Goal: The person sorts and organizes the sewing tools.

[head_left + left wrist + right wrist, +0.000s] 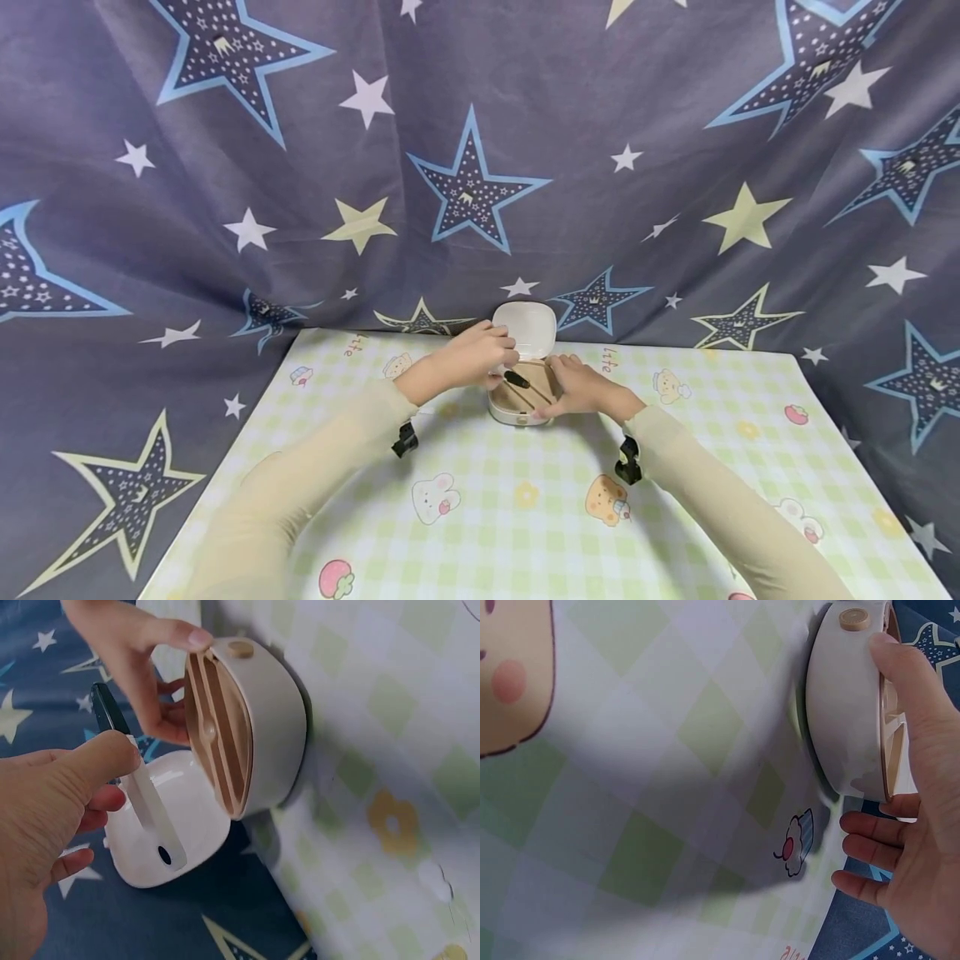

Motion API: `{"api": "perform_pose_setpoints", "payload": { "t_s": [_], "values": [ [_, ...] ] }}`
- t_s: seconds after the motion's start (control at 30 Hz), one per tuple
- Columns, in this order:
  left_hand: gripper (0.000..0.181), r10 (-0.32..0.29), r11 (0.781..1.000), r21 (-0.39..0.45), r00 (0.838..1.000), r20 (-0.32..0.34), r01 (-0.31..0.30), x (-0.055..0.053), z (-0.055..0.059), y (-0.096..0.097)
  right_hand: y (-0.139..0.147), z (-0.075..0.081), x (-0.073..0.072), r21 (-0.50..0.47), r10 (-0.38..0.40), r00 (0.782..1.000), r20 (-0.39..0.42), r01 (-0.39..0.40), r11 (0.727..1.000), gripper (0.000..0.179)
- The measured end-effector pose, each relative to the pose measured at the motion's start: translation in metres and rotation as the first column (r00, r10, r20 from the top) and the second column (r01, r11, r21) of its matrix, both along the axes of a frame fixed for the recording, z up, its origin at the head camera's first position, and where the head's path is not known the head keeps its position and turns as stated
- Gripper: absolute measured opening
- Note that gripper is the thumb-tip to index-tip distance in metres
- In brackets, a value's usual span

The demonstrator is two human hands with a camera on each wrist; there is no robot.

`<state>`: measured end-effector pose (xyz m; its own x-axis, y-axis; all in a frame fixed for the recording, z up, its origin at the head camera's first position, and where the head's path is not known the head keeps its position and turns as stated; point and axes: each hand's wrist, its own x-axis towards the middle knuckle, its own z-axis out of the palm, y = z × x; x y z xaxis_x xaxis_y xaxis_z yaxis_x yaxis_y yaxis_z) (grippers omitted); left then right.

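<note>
A small white box stands at the table's far side with its white lid tipped back. Tan dividers split its inside into narrow slots. Between thumb and fingers my left hand pinches a slim white tool with a dark end and a dark oval near its other tip; its exact kind does not show. The tool is held above the box's left part, apart from the slots. My right hand grips the box from the right, thumb on the front rim by the round tan button, fingers behind.
The table has a green-checked cloth with printed cartoon animals. Right behind the box hangs a dark curtain with stars, along the table's far edge. Black wrist mounts sit on both forearms.
</note>
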<state>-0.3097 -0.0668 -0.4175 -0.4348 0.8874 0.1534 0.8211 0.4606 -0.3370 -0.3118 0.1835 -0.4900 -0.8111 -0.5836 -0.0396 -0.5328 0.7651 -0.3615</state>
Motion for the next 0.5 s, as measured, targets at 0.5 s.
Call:
{"api": "perform_pose_setpoints", "payload": {
  "t_s": [0.5],
  "values": [
    [0.022,-0.016,0.996,-0.086,0.999,-0.028,0.014,-0.008,-0.015,0.035,0.000,-0.001,-0.001,-0.002,0.020,1.000,0.019,-0.020,1.000,0.083]
  ]
}}
